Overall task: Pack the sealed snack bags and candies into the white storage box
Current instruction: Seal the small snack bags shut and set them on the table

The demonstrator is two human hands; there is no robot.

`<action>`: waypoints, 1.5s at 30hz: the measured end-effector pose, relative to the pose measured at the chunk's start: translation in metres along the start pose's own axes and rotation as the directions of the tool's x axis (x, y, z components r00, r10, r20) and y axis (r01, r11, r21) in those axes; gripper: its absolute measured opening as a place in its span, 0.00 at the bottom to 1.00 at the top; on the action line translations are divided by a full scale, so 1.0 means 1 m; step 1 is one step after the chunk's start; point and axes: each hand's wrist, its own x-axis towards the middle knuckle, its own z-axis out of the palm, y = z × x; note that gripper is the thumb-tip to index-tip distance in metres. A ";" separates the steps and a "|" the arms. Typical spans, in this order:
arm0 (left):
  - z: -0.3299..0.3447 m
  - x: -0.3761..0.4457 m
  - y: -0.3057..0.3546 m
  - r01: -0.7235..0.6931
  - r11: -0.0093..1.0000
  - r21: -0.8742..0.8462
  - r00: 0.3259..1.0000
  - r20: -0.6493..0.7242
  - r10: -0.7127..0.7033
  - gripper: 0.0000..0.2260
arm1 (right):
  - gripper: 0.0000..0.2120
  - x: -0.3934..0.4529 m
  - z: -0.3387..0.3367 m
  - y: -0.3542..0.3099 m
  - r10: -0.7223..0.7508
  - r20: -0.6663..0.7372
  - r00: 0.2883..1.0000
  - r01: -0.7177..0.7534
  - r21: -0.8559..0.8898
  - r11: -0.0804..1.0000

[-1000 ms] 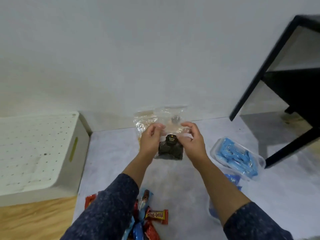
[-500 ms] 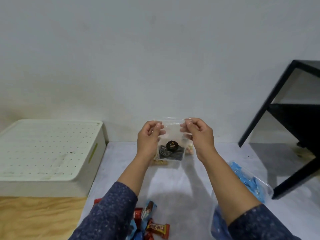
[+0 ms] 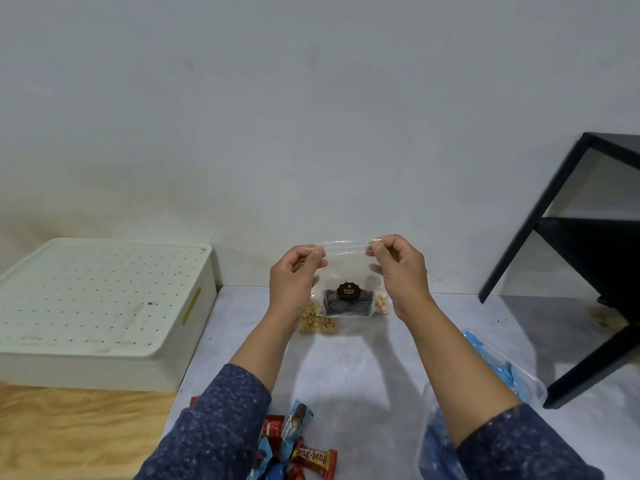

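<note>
We are pinching the top strip of the clear snack bag [image 3: 348,282] between the fingers of our left hand [image 3: 294,285] and right hand [image 3: 401,271], likely sealing it, before carrying it to the white box [image 3: 104,306] at nine o'clock, lid still on.

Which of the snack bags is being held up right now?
The clear bag of dark striped cookies, pinched at its top corners by both hands; the peanut bag lies on the table.

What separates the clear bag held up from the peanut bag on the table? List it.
The clear bag hangs upright, pinched at its top corners by the left hand and right hand; the peanut bag lies on the table. One holds dark swirled snacks, the other pale nuts. Both are transparent plastic.
</note>
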 end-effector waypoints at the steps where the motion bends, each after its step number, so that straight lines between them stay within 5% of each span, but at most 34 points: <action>1: 0.000 0.000 0.001 -0.009 1.000 -0.004 1.000 -0.012 0.009 0.04 | 0.09 -0.001 0.000 -0.001 0.003 0.012 1.000 -0.003 0.005 1.000; 17: 0.004 0.000 0.001 -0.081 0.994 0.069 0.997 0.019 0.080 0.03 | 0.05 -0.008 -0.005 -0.007 0.066 0.171 0.983 -0.074 0.044 0.996; 37: 0.005 -0.007 0.008 -0.069 0.994 0.079 0.989 0.138 0.058 0.05 | 0.07 -0.011 -0.002 -0.003 0.119 0.220 0.968 -0.105 -0.072 0.992; 45: 0.004 -0.010 0.005 0.019 0.997 0.072 0.987 0.155 -0.030 0.04 | 0.02 -0.014 0.004 0.000 0.033 0.172 0.985 -0.021 -0.072 0.997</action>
